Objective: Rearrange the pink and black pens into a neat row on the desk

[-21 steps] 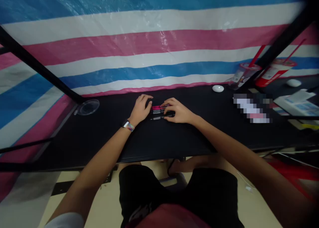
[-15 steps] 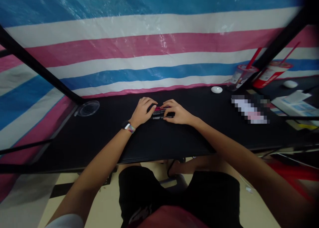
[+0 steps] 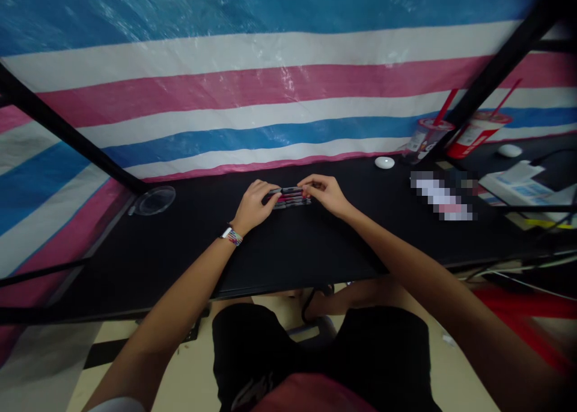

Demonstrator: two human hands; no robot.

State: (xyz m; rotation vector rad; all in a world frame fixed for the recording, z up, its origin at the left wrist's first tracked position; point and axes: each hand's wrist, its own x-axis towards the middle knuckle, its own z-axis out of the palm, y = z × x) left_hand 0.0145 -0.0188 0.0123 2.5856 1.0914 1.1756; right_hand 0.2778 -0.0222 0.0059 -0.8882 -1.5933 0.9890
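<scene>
Head view has a row of pens (image 3: 293,200) on the desk (image 3: 288,250) between the half-curled left hand (image 3: 255,206) and right hand (image 3: 330,196), touching its ends, actual grip unclear; probably light, stiff and prone to roll, they seem best pinched at both ends.

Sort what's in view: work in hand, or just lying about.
In hand:
row of slim pink, grey and black pens
left hand, right hand at its ends

Lying about:
clear round plastic lid
white oval object
clear plastic cup with red straw
red-and-white cup
</scene>
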